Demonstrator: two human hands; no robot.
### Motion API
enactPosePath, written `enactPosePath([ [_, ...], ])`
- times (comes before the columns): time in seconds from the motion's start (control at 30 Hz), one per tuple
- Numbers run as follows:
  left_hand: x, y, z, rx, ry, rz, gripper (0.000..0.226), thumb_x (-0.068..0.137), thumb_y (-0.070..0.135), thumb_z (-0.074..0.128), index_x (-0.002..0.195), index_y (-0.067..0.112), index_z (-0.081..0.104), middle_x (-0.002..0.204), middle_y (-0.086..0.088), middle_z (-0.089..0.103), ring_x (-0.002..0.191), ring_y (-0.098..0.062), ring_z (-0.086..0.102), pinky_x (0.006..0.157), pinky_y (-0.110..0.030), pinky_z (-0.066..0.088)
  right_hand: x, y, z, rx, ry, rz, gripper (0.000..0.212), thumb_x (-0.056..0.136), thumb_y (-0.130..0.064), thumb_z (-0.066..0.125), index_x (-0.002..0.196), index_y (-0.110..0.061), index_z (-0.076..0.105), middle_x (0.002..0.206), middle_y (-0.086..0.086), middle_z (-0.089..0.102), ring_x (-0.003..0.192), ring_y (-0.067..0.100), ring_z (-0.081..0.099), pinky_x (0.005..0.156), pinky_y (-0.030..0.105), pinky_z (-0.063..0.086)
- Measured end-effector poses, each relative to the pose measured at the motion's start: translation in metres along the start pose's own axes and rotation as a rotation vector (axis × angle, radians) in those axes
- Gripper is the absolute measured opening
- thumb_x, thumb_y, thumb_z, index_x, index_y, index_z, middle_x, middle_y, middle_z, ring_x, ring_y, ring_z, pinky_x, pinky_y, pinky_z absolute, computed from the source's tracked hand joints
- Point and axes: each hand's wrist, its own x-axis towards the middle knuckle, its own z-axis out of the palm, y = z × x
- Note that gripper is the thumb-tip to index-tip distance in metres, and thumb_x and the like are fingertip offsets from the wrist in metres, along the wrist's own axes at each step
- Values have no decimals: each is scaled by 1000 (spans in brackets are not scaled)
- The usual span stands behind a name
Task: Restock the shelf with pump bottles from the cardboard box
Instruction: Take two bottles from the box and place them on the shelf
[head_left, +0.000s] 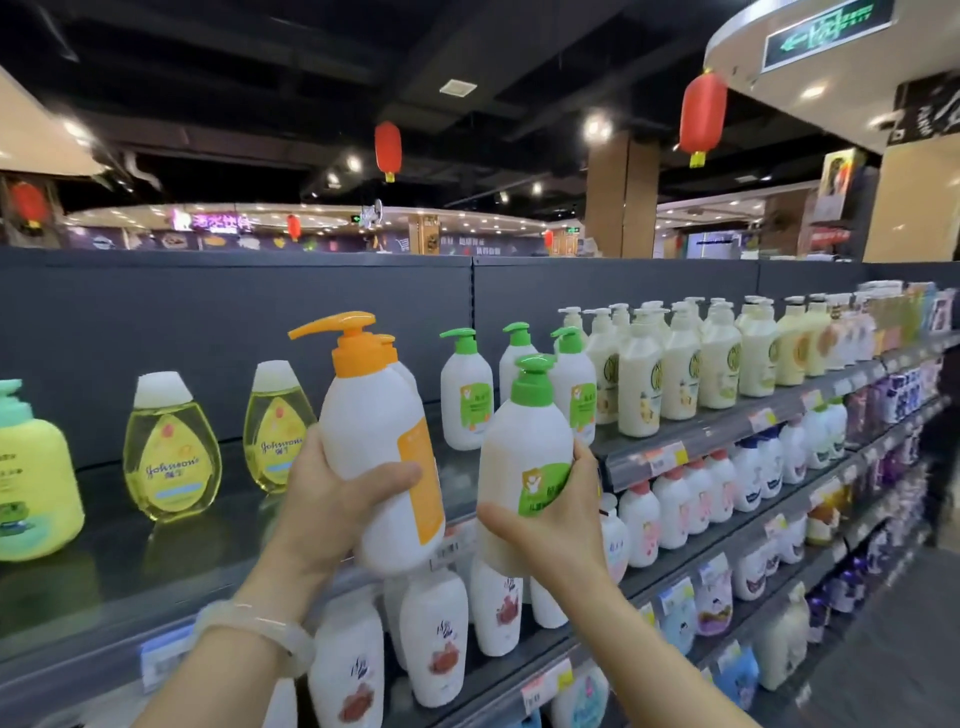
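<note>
My left hand (332, 499) grips a white pump bottle with an orange pump (379, 436), held upright in front of the top shelf (156, 545). My right hand (561, 519) grips a white pump bottle with a green pump (524, 447), also upright, just right of the first. Behind them on the shelf stand three green-pump bottles (466, 395) and one more orange-pump bottle (397, 358), mostly hidden. The cardboard box is out of view.
Two yellow Johnson's oil bottles (171, 457) and a yellow-green pump bottle (31, 473) stand on the shelf's left part. Cream pump bottles (680, 364) fill the right. Lower shelves hold several white bottles (434, 634). The dark back panel (260, 312) rises behind.
</note>
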Motion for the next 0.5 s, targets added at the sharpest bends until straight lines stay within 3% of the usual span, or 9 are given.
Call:
enactPosePath([
  [0.13,25,-13,0,-3,-1,-16,93,36,26,79,122,7,50,106,-20,67,89,-33,67,70,-46,58,47,3,5,-10,33,-39,95,59,-18,82,135,-28,26,129,-4,40,118,16,43,90,28,39],
  [0.3,42,-26,-2,12,47,-28,93,35,25,80,121,8,50,106,-19,67,90,-34,68,70,-49,58,109,20,25,-6,48,-64,100,51,-21,84,135,-20,29,130,1,40,122,21,42,103,41,41],
  [0.4,50,-28,-3,6,92,-8,80,34,24,78,110,12,58,91,-9,73,78,-24,71,60,-36,58,135,36,40,-21,56,-66,99,48,-26,83,132,-20,32,126,2,45,120,23,46,101,44,44],
  [0.5,57,-28,0,4,129,6,69,34,22,78,102,15,62,84,-6,74,73,-22,71,58,-34,58,147,54,50,-25,33,-41,103,43,-34,78,134,-18,32,126,5,46,120,24,46,100,45,46],
])
